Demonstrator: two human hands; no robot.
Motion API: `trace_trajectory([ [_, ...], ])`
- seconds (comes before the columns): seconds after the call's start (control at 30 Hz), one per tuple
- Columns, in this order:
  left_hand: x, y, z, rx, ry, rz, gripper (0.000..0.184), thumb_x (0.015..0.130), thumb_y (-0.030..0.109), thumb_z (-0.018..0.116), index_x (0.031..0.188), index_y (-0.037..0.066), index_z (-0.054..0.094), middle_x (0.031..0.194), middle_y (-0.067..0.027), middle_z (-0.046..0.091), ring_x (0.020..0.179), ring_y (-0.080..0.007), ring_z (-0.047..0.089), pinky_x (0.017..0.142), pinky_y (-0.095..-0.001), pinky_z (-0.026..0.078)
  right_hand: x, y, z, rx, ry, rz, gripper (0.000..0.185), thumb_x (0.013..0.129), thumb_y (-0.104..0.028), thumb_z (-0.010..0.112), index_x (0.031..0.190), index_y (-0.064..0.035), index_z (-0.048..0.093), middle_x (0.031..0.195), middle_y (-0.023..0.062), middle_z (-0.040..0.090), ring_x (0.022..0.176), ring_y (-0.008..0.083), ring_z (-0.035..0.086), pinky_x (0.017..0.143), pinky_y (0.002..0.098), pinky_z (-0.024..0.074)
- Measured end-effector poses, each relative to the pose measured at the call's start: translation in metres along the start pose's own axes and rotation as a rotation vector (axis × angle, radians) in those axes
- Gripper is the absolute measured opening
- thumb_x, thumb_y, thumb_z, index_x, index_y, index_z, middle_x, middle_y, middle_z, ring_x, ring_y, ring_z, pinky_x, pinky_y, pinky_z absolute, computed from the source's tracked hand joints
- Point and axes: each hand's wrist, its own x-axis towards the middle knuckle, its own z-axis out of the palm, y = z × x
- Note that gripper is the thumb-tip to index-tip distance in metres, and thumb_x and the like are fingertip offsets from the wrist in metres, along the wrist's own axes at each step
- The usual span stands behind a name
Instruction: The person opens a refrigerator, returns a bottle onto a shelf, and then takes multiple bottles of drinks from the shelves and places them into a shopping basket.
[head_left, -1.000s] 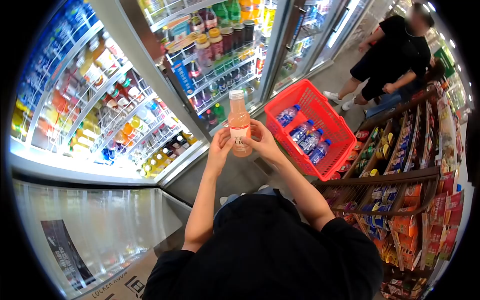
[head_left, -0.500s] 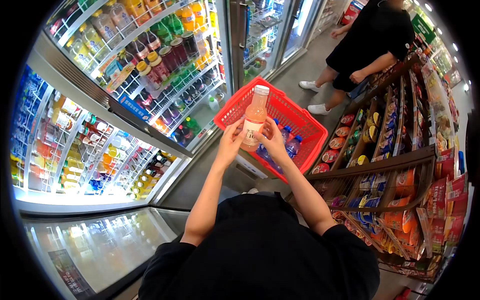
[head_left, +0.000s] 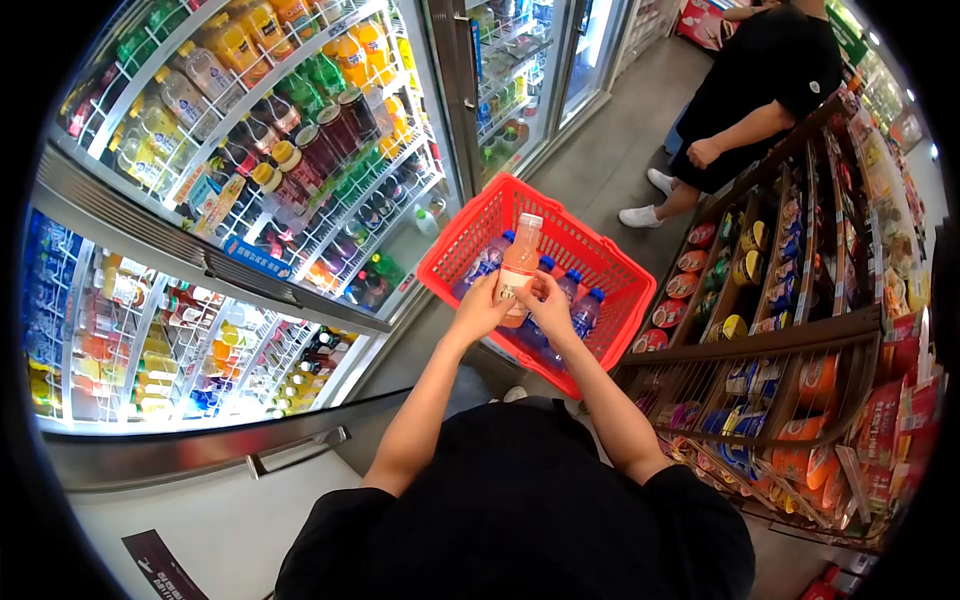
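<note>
Both my hands are closed round a pink drink bottle [head_left: 522, 262] with a white cap and a pale label. My left hand [head_left: 482, 312] grips its lower left side, and my right hand [head_left: 549, 304] holds its right side near the label. The bottle is upright in view, over a red basket [head_left: 625, 270]. Inside the basket lie several blue-capped bottles [head_left: 587, 312], partly hidden behind my hands and the pink bottle.
On the left, drink coolers [head_left: 240, 250] hold rows of bottles behind a door frame. A snack shelf [head_left: 760, 345] runs along the right. A person in black [head_left: 765, 85] stands beyond the basket on the grey floor [head_left: 600, 180].
The pink bottle, held in both hands, has moved right and down in view, from beside the basket to over it. The view has turned toward the aisle, and the cooler door has swung further shut.
</note>
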Motion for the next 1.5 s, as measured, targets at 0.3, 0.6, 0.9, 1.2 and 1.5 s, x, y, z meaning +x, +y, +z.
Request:
trace_trajectory([
  [0.3,0.067,-0.052,-0.016,0.156,-0.19,-0.015,0.046,0.076,0.024,0.071,0.114,0.001,0.061,0.103,-0.0242,0.066,0.101,-0.0385,0.063,0.088,-0.0448,0.049,0.049,0.043,0.019,-0.237,0.023,0.177,0.042,0.087,-0.019,0.071,0.119,0.0044,0.056,0.104,0.0092,0.067,0.093,0.0151,0.065,0.081,0.0288,0.0525],
  [0.6,0.107,-0.12,0.01,0.302,-0.471,-0.083,0.037,0.078,0.031,0.066,0.101,0.003,0.07,0.099,-0.0254,0.068,0.096,-0.0389,0.066,0.083,-0.0445,0.052,0.068,0.078,0.038,-0.477,0.095,0.314,0.035,0.081,-0.026,0.071,0.101,0.0031,0.07,0.087,0.0096,0.07,0.077,0.0137,0.065,0.066,0.0302,0.0514],
  [0.9,0.109,-0.137,0.023,0.492,-0.504,-0.089,0.037,0.078,0.034,0.068,0.099,0.004,0.072,0.099,-0.0233,0.069,0.095,-0.0372,0.067,0.082,-0.0451,0.053,0.063,0.078,0.047,-0.696,0.119,0.401,0.042,0.078,-0.036,0.07,0.099,0.0001,0.072,0.093,0.0186,0.072,0.088,0.0276,0.07,0.078,0.0381,0.0525],
  [1.2,0.091,-0.105,0.008,0.502,-0.526,-0.212,0.041,0.085,0.035,0.059,0.115,0.007,0.066,0.113,-0.022,0.065,0.107,-0.0362,0.063,0.091,-0.0452,0.05,0.051,0.081,0.036,-0.558,0.009,0.327,0.037,0.084,-0.028,0.067,0.107,0.0012,0.067,0.09,0.0083,0.07,0.075,0.0156,0.065,0.065,0.0299,0.0521],
  [1.5,0.029,-0.018,-0.032,0.104,0.154,-0.004,0.029,0.094,0.024,0.05,0.112,0.008,0.067,0.107,-0.0188,0.068,0.102,-0.0341,0.065,0.087,-0.0445,0.051,0.023,-0.012,0.033,0.113,-0.079,0.049,0.024,0.098,-0.008,0.051,0.12,-0.0008,0.058,0.103,0.0066,0.065,0.088,0.0128,0.064,0.079,0.0277,0.0542],
])
